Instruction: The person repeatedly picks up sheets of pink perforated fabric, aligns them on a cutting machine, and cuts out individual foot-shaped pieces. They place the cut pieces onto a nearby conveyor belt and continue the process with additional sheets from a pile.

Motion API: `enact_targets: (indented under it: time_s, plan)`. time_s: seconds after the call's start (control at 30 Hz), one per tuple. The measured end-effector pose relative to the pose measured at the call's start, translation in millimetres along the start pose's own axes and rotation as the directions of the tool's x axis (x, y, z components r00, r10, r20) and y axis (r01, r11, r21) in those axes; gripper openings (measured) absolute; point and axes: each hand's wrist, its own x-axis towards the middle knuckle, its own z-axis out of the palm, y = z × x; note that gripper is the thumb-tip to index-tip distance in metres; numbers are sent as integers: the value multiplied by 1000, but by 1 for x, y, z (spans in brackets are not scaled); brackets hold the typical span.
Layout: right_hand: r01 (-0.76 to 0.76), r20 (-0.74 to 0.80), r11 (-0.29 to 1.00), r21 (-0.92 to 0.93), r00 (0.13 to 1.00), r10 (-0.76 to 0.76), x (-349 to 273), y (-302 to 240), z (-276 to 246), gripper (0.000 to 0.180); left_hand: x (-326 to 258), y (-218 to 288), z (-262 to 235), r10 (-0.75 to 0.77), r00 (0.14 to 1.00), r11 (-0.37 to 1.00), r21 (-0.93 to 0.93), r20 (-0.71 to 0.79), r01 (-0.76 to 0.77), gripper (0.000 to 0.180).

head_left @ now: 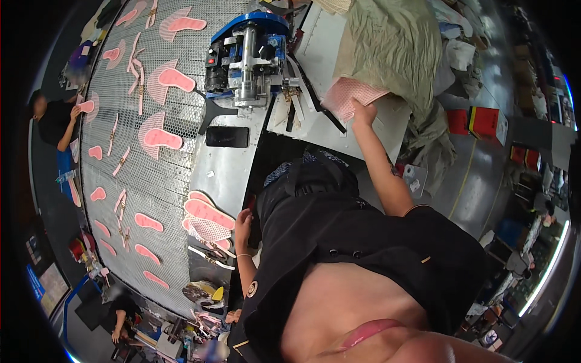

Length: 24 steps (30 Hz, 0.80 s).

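Pinching a pink mesh piece [350, 97] at its eleven o'clock over the pale worktop [394, 126], long axis roughly eight-to-two, the right hand [364, 113] is nearer it, while the left hand [243, 226], grip unclear, has stacked insoles [204, 210] at nine o'clock.

To the right of the pale surface [318, 45], a grey floor [478, 187] is crossed by a yellow line [463, 178]; farther right of that surface, a bright strip light [549, 267] is seen.
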Motion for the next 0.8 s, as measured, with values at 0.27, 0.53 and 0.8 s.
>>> enact_targets:
  time_s: [0.27, 0.53, 0.8]
  plan:
    - [-86, -16, 991, -101, 996, 85, -51, 41, -49, 40, 21, -14, 10, 106, 989, 984, 128, 105, -120, 35]
    - [41, 154, 780, -625, 985, 72, -14, 62, -96, 40, 28, 10, 16, 149, 972, 964, 192, 179, -183, 34]
    - [278, 364, 274, -920, 867, 341, 54, -100, -46, 47, 60, 26, 14, 0, 991, 987, 160, 132, -21, 33]
